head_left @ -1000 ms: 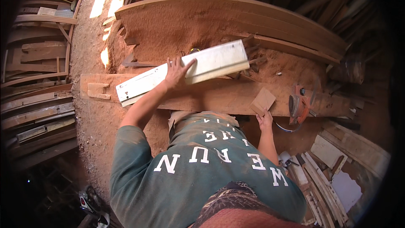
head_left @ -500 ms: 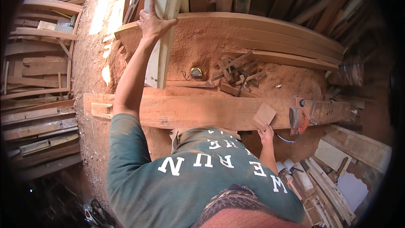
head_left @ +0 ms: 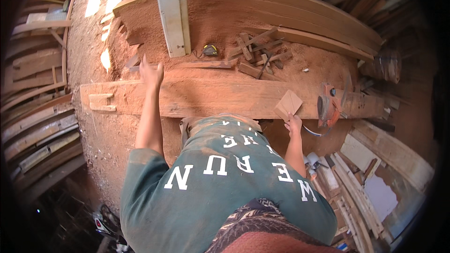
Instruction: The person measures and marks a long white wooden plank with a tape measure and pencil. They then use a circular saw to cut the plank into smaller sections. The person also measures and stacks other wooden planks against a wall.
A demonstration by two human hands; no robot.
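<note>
My left hand (head_left: 152, 74) is held over the far edge of the long wooden bench plank (head_left: 211, 94), its fingers stretched out and nothing in them. Beyond it stands a pale squared post (head_left: 172, 16), apart from the hand. On the right, my right hand (head_left: 294, 124) grips the near corner of a small square wooden block (head_left: 288, 104), which it holds over the plank. An orange power tool (head_left: 329, 105) with a cable rests on the plank to the right of the block.
A yellow and black tape measure (head_left: 210, 49) lies in the sawdust past the plank, left of a heap of wood offcuts (head_left: 262, 54). Long curved beams (head_left: 290, 11) lie behind. Stacked timber (head_left: 42, 136) lines the left, and boards (head_left: 361, 197) lie at the near right.
My left hand has left the pale post and come down toward the plank. The right hand still holds the block. The whole view has shifted, with the bench now higher in it.
</note>
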